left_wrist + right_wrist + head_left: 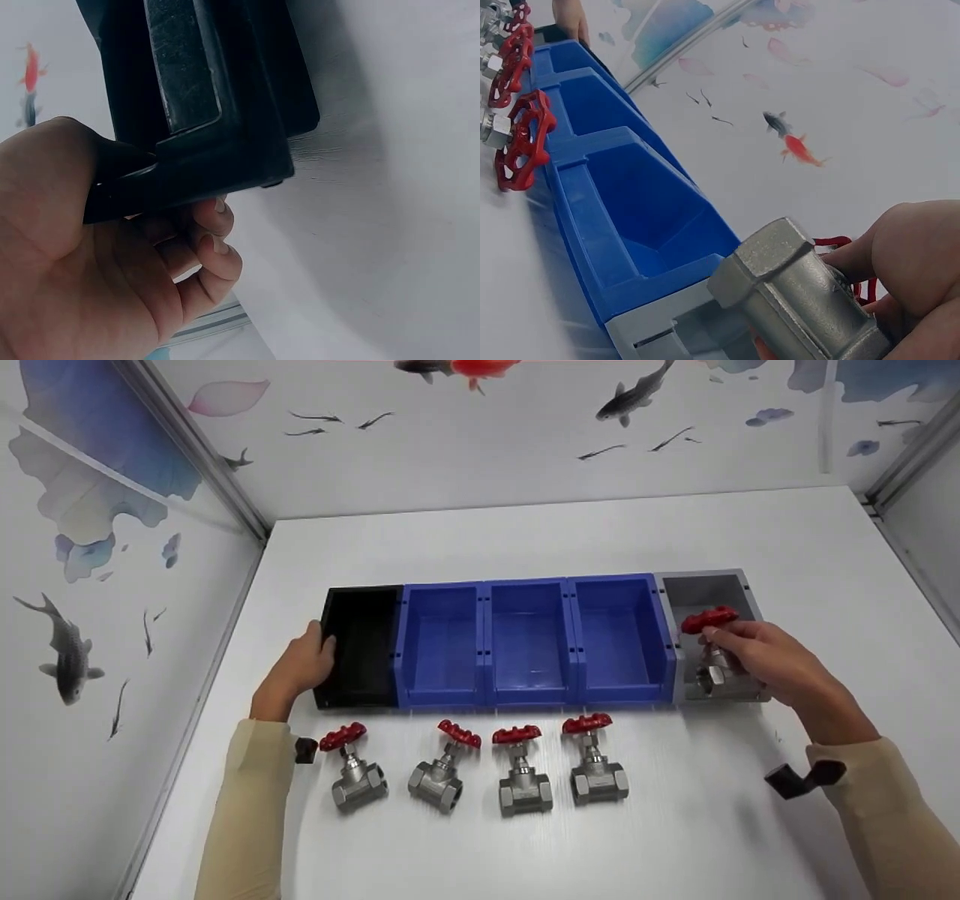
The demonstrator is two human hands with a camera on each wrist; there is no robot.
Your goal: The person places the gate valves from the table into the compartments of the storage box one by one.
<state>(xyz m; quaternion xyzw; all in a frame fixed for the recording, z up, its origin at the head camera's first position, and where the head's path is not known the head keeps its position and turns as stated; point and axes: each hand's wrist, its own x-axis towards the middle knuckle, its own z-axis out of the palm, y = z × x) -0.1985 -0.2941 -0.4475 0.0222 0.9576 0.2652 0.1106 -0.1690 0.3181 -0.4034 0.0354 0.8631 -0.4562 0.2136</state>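
My right hand (772,660) grips a metal gate valve (718,675) with a red handwheel, over the grey bin (679,690) at the right end of the row. In the right wrist view the valve's steel body (795,292) fills the lower part, and fingers are partly hidden behind it. At the other end, my left hand (300,660) holds the side wall of the black bin (360,705). The left wrist view shows the thumb inside that wall and curled fingers (217,262) outside it.
Between the end bins stand three blue bins (525,697), joined in one row. In front of them lie several more red-wheeled valves (525,791) on the white table (600,855). White printed panels (480,450) rise behind and at the sides.
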